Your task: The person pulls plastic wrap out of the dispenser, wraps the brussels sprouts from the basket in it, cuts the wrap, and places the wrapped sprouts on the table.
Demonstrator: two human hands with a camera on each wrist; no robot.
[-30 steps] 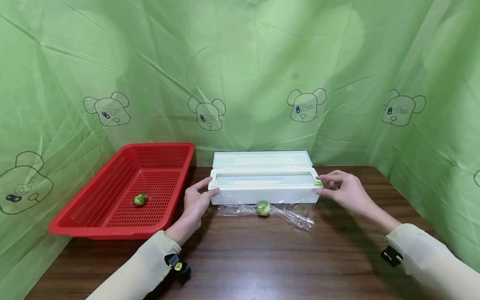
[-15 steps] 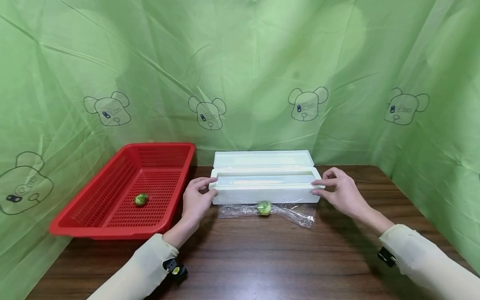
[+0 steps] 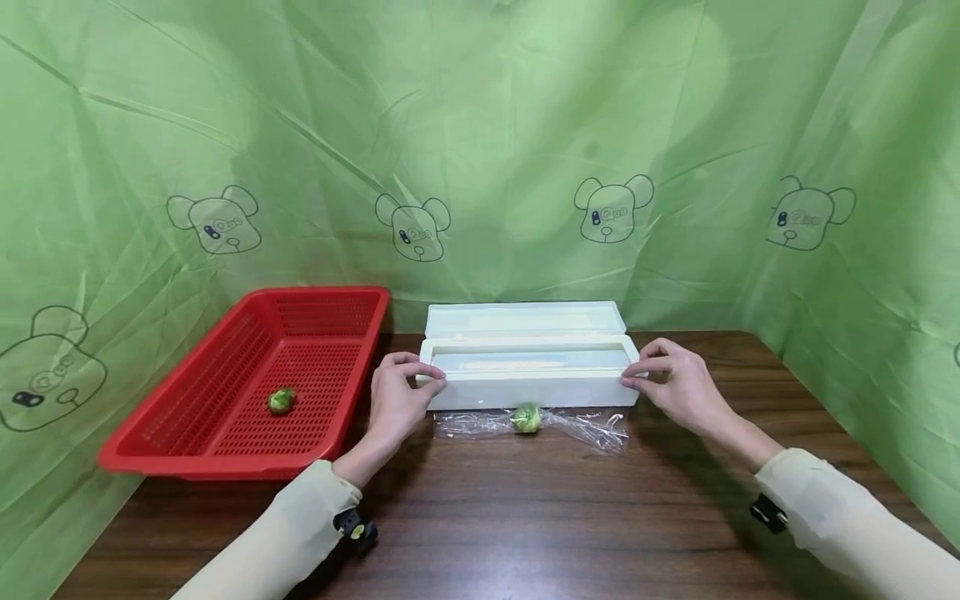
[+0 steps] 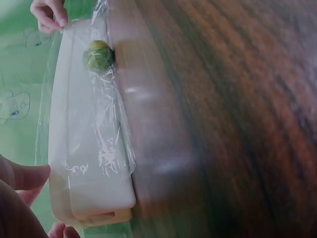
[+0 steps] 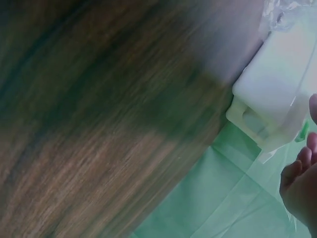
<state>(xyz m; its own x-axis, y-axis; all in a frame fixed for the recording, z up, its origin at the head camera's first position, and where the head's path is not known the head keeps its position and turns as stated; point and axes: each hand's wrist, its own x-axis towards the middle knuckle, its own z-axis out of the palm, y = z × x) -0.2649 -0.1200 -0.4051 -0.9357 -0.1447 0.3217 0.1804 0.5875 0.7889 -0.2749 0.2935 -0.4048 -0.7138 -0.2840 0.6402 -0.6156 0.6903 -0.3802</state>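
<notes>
A long white cling film dispenser [image 3: 532, 392] sits at the back middle with its lid [image 3: 525, 318] raised behind it. Clear cling film [image 4: 106, 129] drapes over its front and onto the table. A Brussels sprout [image 3: 527, 418] lies on this film, in front of the box. My left hand [image 3: 397, 400] pinches the film's edge between thumb and forefinger at the dispenser's left front corner. At the opposite corner, my right hand [image 3: 675, 387] pinches the film likewise. The left wrist view shows a sheer strip of film running between both hands.
To the left stands a red plastic basket [image 3: 330, 454], with one Brussels sprout [image 3: 281, 400] on its slotted floor. A green cloth [image 3: 495, 125] with mouse-like drawings hangs behind and along the sides. The brown wooden table [image 3: 525, 517] extends towards me.
My right hand has shifted left from the dispenser's end onto its front corner, and its fingers have closed on the film. My left fingers have moved slightly inward and pinched together.
</notes>
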